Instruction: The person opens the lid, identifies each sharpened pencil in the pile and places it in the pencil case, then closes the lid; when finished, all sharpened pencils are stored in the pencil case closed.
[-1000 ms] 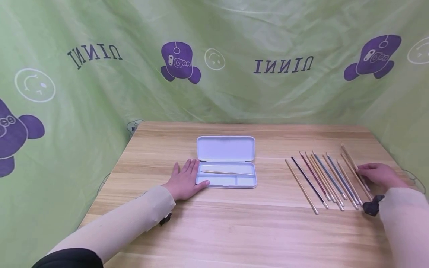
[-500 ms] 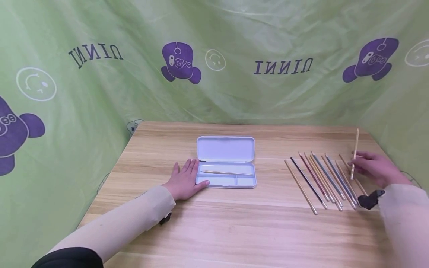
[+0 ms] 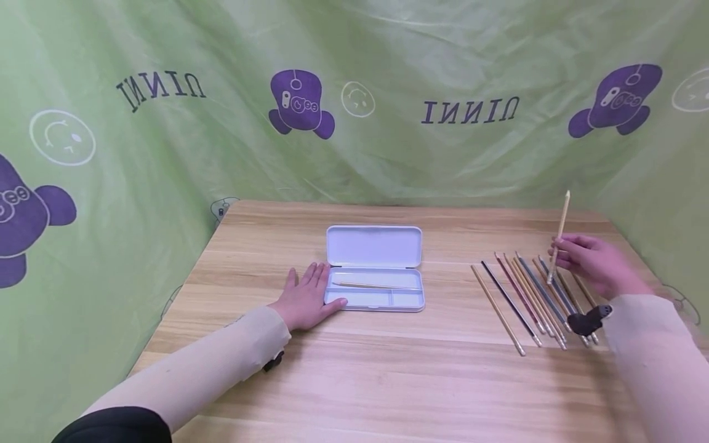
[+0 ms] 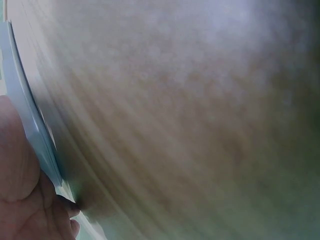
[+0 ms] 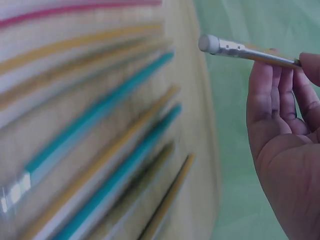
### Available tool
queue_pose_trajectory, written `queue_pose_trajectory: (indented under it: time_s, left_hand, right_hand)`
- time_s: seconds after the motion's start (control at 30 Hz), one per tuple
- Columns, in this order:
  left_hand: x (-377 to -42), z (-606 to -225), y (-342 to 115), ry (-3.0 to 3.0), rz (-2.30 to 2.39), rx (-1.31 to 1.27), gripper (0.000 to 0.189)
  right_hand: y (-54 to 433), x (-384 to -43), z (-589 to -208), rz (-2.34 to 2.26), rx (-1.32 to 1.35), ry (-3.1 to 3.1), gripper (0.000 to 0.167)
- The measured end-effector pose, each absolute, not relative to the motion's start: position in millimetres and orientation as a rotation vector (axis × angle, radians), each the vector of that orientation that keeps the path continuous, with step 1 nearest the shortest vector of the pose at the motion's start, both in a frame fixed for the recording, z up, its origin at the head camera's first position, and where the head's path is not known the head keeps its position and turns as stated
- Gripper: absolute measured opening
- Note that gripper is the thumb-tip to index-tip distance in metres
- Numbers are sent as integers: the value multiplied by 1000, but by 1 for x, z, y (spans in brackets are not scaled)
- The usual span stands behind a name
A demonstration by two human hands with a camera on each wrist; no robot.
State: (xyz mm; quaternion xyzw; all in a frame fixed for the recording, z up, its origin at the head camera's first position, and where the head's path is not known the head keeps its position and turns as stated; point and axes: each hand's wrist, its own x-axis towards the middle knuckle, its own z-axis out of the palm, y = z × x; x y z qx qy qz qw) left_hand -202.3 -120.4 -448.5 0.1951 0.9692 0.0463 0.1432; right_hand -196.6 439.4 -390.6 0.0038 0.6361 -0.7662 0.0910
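My right hand (image 3: 595, 261) pinches a yellow pencil (image 3: 562, 224) between thumb and fingertips, raised above the table with its tip up. In the right wrist view the pencil's white eraser (image 5: 209, 44) and metal band point left. Below and left of that hand lies a row of several pencils (image 3: 520, 295) in yellow, red, blue and black. My left hand (image 3: 303, 301) lies flat with spread fingers at the left side of an open pencil case (image 3: 373, 246), its thumb over the near corner. One pencil (image 3: 376, 285) lies in the case's long back compartment.
All of this is on a wooden table (image 3: 354, 381). A green curtain (image 3: 388, 160) with purple prints hangs behind and around it. Two smaller compartments (image 3: 360, 299) run along the case's front.
My right hand has lifted the yellow pencil off the right end of the row, tipped it nearly upright and brought it leftward. The left hand has stayed in place.
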Motion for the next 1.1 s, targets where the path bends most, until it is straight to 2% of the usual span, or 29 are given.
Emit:
queue_pose_trajectory:
  time_s: [0.37,0.7,0.9,1.1]
  left_hand:
    - [-200,-446,-121,2792,139,560,100]
    - [-202,-450,-121,2823,110,611,99]
    - [-202,-450,-121,2850,75,608,100]
    - [-199,-447,-121,2861,43,603,100]
  right_hand:
    - [380,-216,-378,-2276,-191,1744,36]
    - [325,-225,-376,-1918,-307,2027,18]
    - [286,-228,-375,-1741,-350,2127,41]
    - [248,-237,-381,-1602,-412,2153,44]
